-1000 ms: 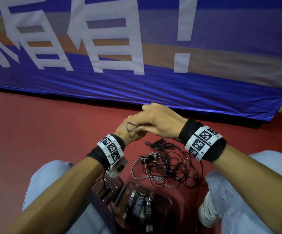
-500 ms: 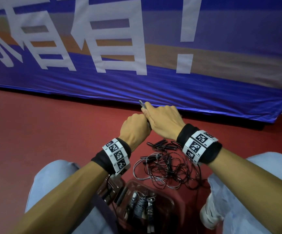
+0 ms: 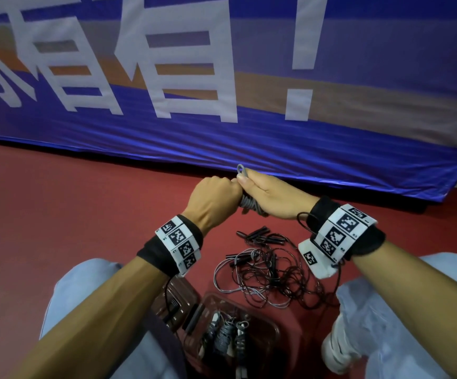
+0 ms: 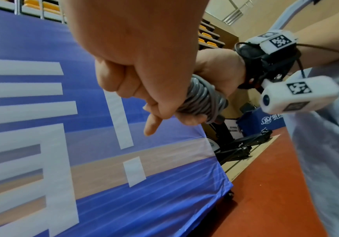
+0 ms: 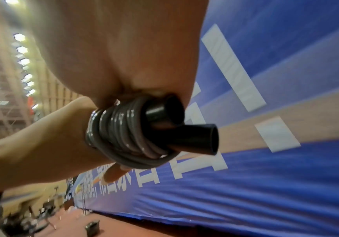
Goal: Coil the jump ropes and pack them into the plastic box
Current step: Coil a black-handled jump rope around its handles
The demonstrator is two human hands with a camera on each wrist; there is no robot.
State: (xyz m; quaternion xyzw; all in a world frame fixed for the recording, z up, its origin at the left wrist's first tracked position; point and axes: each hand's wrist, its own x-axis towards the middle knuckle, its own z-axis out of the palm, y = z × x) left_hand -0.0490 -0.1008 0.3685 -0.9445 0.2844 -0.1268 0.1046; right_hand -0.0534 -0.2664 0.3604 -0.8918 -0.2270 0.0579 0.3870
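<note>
Tension is mattering now: left hand (image 3: 213, 199) is gripping the grey coiled jump rope (image 3: 249, 203) at twelve o'clock from the clear plastic box (image 3: 272, 330), right hand (image 3: 269, 194) pinching its end loop.

The left hand (image 3: 213, 199) and right hand (image 3: 273, 195) meet above the red floor (image 3: 57, 214), both gripping a grey coiled jump rope (image 3: 247, 201). Below them lies a tangle of loose ropes (image 3: 271, 272); nearer, a plastic box (image 3: 272, 328) holds coiled ropes (image 3: 226, 336).

Black wristbands (image 3: 344, 231) (checkered marker tags)
</note>
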